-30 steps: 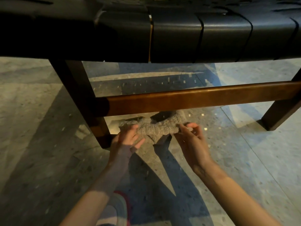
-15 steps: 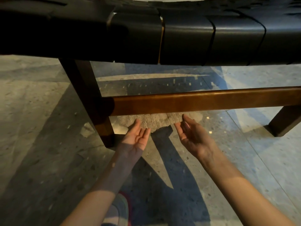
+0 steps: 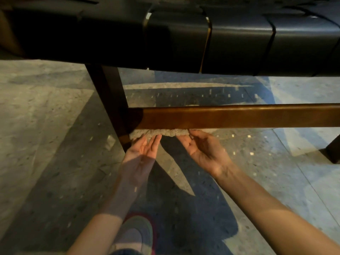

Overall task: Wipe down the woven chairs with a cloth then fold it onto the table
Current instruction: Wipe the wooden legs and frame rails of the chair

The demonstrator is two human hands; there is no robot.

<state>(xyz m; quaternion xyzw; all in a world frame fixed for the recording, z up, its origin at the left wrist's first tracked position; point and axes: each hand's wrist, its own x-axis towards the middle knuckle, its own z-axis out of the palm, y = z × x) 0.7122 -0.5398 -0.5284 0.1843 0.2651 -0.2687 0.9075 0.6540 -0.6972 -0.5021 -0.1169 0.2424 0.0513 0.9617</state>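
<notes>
Across the top, black woven-strap chair seat point(image 3: 239, 43); beneath, brown wooden crossbar point(image 3: 239, 116). Lower, 2 palms up: left hand point(image 3: 143, 150), fingers straight; right hand point(image 3: 202, 150), pinching or not, cannot tell. Touching both, just under the crossbar, beige knitted cloth point(image 3: 161, 133).

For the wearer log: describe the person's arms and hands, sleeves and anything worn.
Both forearms are bare as far as the picture's edge; no sleeves show. The left hand and right hand wear no gloves, and no ring, watch or bracelet can be seen.
</notes>
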